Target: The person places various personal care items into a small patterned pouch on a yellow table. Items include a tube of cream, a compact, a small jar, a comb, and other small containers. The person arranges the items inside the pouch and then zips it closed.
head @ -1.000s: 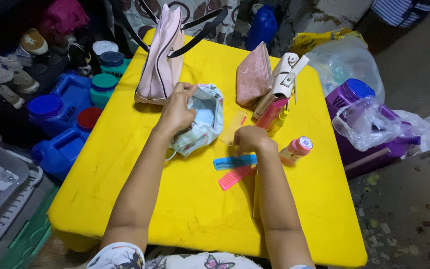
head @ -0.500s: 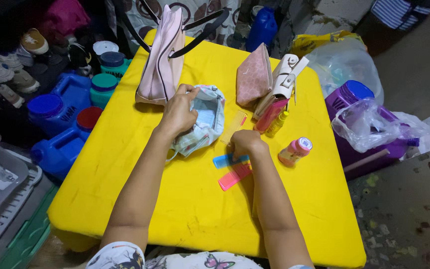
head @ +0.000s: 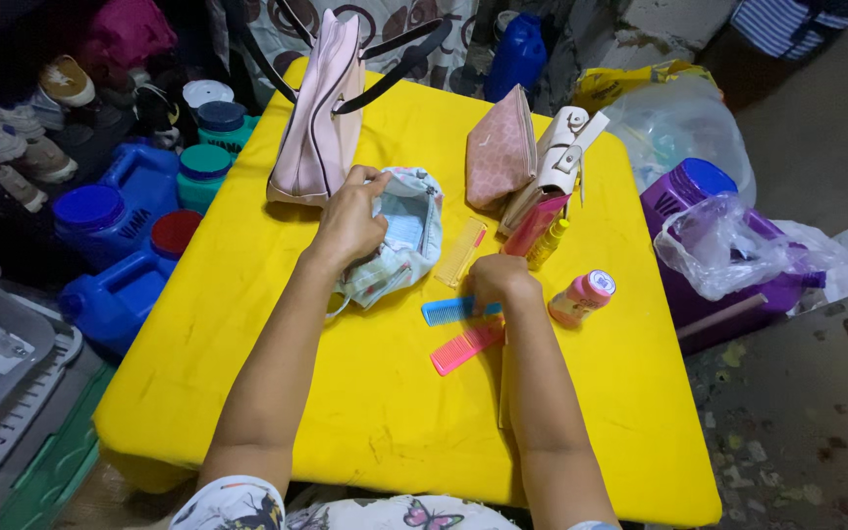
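The left hand (head: 348,224) pinches open the soft, floppy floral pouch (head: 397,245) at the table's (head: 365,412) centre. At its 4 o'clock, the right hand (head: 499,279) is curled on the light, stiff blue comb (head: 447,311), probably best gripped along its spine.

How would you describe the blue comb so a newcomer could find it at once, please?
On the yellow table, look just under the right hand, in front of the floral pouch held by the left hand. The blue comb lies there flat, above a pink comb; only it is blue.
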